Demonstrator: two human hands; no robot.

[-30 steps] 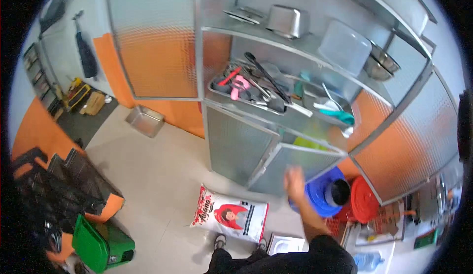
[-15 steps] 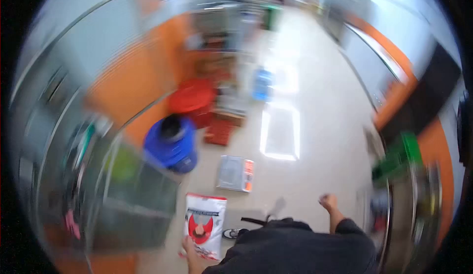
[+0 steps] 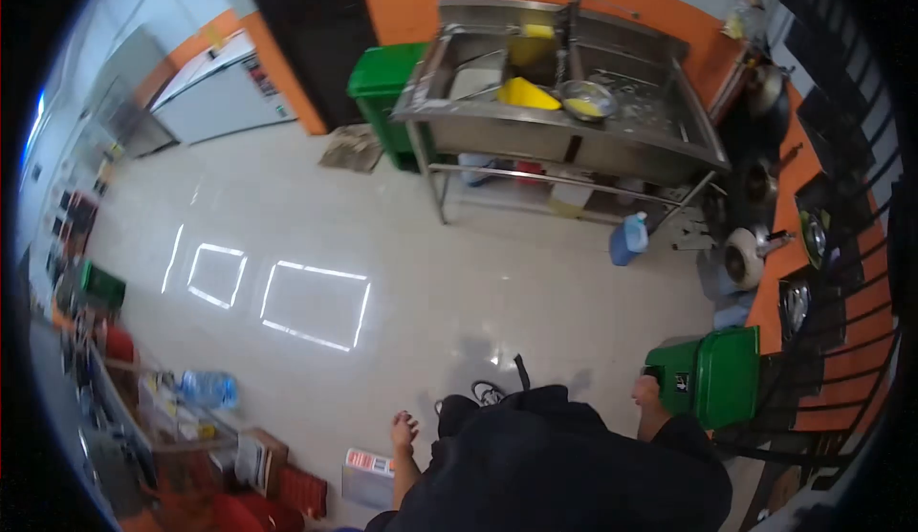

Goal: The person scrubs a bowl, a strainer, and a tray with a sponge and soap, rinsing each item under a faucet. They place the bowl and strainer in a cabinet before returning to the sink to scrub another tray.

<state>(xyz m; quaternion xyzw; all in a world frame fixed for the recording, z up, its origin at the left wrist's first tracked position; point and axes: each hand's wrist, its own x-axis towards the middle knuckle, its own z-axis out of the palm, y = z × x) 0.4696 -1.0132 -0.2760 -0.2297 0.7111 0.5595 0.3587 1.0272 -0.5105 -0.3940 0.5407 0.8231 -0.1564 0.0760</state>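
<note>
My left hand (image 3: pixel 404 430) hangs low in front of me, palm turned up, its fingers loosely bent and apart with nothing in them. Just below it on the floor lies a flat grey box with a red-and-white label (image 3: pixel 368 463), partly covered by my forearm. My right hand (image 3: pixel 647 390) is on the other side of my body, fingers curled in, and nothing shows in it. It overlaps the near side of a green lidded bin (image 3: pixel 725 376) in this view.
A steel double sink (image 3: pixel 535 135) stands ahead, holding a metal bowl (image 3: pixel 585 102) and a yellow item (image 3: pixel 528 94). A blue jug (image 3: pixel 628 239) is on the floor by its leg. Another green bin (image 3: pixel 390 78) stands left of it. Pans (image 3: pixel 746 258) line the right; a water bottle (image 3: pixel 208 390) lies left.
My view has swung to the right, bringing the sink and green bins ahead. The white-and-red bag at my left hand is out of view, and that hand is now empty.
</note>
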